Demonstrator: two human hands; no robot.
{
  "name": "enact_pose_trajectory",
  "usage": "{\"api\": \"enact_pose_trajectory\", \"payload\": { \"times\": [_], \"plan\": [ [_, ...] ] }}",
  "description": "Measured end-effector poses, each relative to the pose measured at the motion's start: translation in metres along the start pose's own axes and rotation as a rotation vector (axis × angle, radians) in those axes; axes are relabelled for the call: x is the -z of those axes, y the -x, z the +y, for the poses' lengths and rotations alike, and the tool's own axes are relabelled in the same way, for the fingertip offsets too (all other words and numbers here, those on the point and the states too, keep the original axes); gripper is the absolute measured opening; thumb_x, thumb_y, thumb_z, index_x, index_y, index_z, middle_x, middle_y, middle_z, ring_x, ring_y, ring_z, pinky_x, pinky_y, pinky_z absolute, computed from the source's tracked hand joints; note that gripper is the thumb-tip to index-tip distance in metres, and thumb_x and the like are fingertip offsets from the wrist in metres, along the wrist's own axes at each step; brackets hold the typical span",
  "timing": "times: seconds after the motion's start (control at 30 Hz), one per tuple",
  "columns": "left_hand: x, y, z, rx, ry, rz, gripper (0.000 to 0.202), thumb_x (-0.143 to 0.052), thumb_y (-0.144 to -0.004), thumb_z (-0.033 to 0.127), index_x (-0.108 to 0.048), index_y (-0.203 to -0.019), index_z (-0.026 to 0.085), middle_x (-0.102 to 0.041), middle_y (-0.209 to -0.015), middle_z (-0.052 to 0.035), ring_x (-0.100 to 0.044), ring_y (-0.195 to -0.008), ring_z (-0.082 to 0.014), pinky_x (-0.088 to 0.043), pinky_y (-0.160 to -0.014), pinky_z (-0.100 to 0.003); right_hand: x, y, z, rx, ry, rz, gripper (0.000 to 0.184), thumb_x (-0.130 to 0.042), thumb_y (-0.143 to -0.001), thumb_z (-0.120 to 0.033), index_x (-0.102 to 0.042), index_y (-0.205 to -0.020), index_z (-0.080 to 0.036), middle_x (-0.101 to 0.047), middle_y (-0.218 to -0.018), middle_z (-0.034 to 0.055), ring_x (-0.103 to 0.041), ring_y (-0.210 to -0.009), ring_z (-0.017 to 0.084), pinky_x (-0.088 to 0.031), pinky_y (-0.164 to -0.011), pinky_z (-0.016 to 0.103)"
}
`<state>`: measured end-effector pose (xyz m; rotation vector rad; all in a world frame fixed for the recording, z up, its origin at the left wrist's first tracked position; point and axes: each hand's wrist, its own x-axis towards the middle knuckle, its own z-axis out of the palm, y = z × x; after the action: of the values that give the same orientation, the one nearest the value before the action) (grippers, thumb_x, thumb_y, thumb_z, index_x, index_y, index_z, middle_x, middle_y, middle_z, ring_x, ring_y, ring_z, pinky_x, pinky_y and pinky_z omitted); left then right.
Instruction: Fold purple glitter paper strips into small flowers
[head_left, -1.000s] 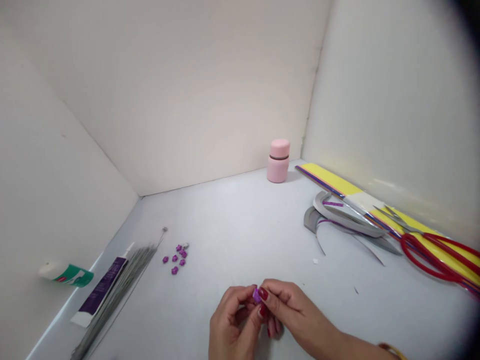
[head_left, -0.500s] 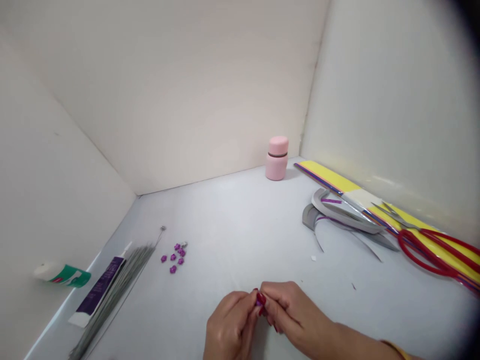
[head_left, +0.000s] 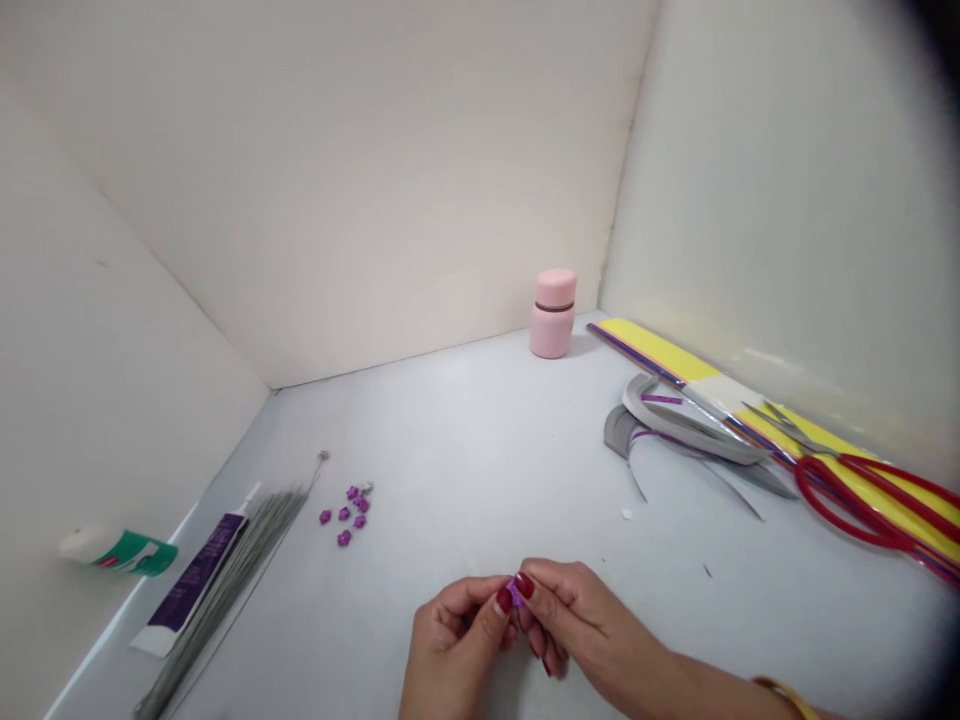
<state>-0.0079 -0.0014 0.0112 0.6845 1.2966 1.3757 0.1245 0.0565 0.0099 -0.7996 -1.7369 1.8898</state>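
Between the fingertips of both hands is a small purple paper star [head_left: 515, 594], partly covered by thumbs and fingers. My left hand [head_left: 466, 640] pinches it from the left, thumb on top. From the right, my right hand [head_left: 564, 618] pinches the same star with thumb and forefinger, the other fingers curled below. Both hands are just above the table near its front edge. To their left lies a loose group of several purple paper stars [head_left: 360, 505], with a silvery one [head_left: 367, 488] beside them.
At left lie a bundle of thin grey wires [head_left: 232, 590], a purple glue tube [head_left: 196, 575] and a green-and-white tube [head_left: 135, 552]. A pink flask [head_left: 553, 315] stands by the back wall. Right are grey paper strips [head_left: 697, 430], red-handled scissors [head_left: 855, 505] and a yellow paper pack [head_left: 652, 350].
My left thumb has shifted onto the star's near side, and more of the purple paper shows between the fingertips. Both hands stay in about the same place.
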Motion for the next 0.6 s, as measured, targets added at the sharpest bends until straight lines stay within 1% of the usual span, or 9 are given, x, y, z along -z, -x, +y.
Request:
{"api": "enact_pose_trajectory", "payload": {
  "times": [0.1, 0.17, 0.23, 0.3, 0.33, 0.37, 0.4, 0.5, 0.6],
  "plan": [
    [-0.0006, 0.0009, 0.0011, 0.004, -0.014, 0.007, 0.023, -0.076, -0.061, 0.039, -0.074, -0.065, 0.016, -0.062, -0.049, 0.0003, -0.051, -0.049, -0.0077, -0.041, -0.052, -0.017, 0.001, 0.0012, 0.0007, -0.008, 0.04, -0.016, 0.045, -0.035, -0.088, -0.054, -0.047, -0.065, -0.017, -0.045, -0.053, -0.0026, -0.043, -0.044, 0.009, -0.035, -0.044, 0.02],
    [-0.0008, 0.0027, 0.0016, -0.007, -0.054, 0.007, 0.021, -0.074, -0.064, 0.037, -0.073, -0.064, 0.016, -0.062, -0.049, 0.0004, -0.052, -0.05, -0.0083, -0.041, -0.052, -0.018, 0.0025, 0.0024, -0.0008, 0.023, 0.143, -0.008, 0.045, -0.033, -0.089, -0.051, -0.045, -0.062, -0.018, -0.044, -0.052, -0.003, -0.043, -0.046, 0.009, -0.035, -0.046, 0.02],
    [-0.0009, 0.0048, 0.0023, -0.063, -0.132, 0.018, 0.019, -0.071, -0.067, 0.035, -0.072, -0.064, 0.017, -0.063, -0.054, -0.0005, -0.053, -0.053, -0.0098, -0.041, -0.053, -0.018, 0.0043, 0.0035, -0.0025, 0.088, 0.305, 0.002, 0.044, -0.032, -0.091, -0.046, -0.044, -0.06, -0.018, -0.043, -0.053, -0.0029, -0.042, -0.049, 0.01, -0.034, -0.049, 0.021],
    [-0.0007, 0.0061, 0.0033, -0.167, -0.235, 0.039, 0.017, -0.069, -0.069, 0.034, -0.073, -0.066, 0.017, -0.064, -0.06, -0.0024, -0.055, -0.057, -0.0118, -0.041, -0.055, -0.019, 0.0056, 0.0039, -0.0032, 0.155, 0.463, 0.013, 0.043, -0.032, -0.092, -0.043, -0.045, -0.059, -0.018, -0.043, -0.055, -0.0023, -0.041, -0.052, 0.01, -0.032, -0.052, 0.022],
    [-0.0005, 0.0062, 0.0039, -0.191, -0.272, 0.046, 0.017, -0.069, -0.068, 0.034, -0.073, -0.066, 0.017, -0.064, -0.061, -0.0028, -0.056, -0.058, -0.0124, -0.041, -0.055, -0.02, 0.0058, 0.0037, -0.0029, 0.168, 0.496, 0.017, 0.042, -0.033, -0.092, -0.043, -0.045, -0.06, -0.018, -0.043, -0.056, -0.0022, -0.04, -0.053, 0.011, -0.032, -0.052, 0.023],
    [-0.0002, 0.0057, 0.0044, -0.176, -0.28, 0.048, 0.018, -0.069, -0.068, 0.034, -0.073, -0.065, 0.017, -0.064, -0.06, -0.0029, -0.055, -0.058, -0.0126, -0.041, -0.054, -0.02, 0.0057, 0.0034, -0.0023, 0.152, 0.475, 0.016, 0.042, -0.033, -0.091, -0.044, -0.045, -0.06, -0.018, -0.043, -0.056, -0.0023, -0.04, -0.052, 0.011, -0.032, -0.051, 0.022],
    [0.0001, 0.0048, 0.0047, -0.124, -0.253, 0.043, 0.019, -0.071, -0.066, 0.036, -0.073, -0.064, 0.017, -0.064, -0.058, -0.0029, -0.054, -0.055, -0.0123, -0.04, -0.053, -0.02, 0.0051, 0.0029, -0.0015, 0.112, 0.401, 0.005, 0.042, -0.033, -0.091, -0.046, -0.046, -0.062, -0.018, -0.043, -0.055, -0.0024, -0.041, -0.051, 0.01, -0.032, -0.05, 0.022],
    [0.001, 0.0007, 0.0044, 0.082, -0.075, 0.015, 0.028, -0.075, -0.06, 0.042, -0.071, -0.057, 0.014, -0.061, -0.047, -0.0015, -0.05, -0.048, -0.0099, -0.039, -0.051, -0.02, 0.0025, 0.0007, -0.0007, -0.045, 0.043, -0.053, 0.046, -0.032, -0.089, -0.053, -0.049, -0.068, -0.016, -0.045, -0.053, -0.003, -0.042, -0.043, 0.008, -0.034, -0.044, 0.019],
    [0.0022, -0.0028, 0.0014, 0.134, 0.027, -0.007, 0.031, -0.077, -0.057, 0.043, -0.071, -0.057, 0.012, -0.062, -0.046, -0.0018, -0.051, -0.048, -0.0097, -0.039, -0.051, -0.02, 0.0006, -0.0018, -0.0036, -0.102, -0.146, -0.069, 0.047, -0.036, -0.086, -0.056, -0.05, -0.069, -0.014, -0.047, -0.052, -0.003, -0.041, -0.04, 0.007, -0.033, -0.041, 0.017]
  ]
}}
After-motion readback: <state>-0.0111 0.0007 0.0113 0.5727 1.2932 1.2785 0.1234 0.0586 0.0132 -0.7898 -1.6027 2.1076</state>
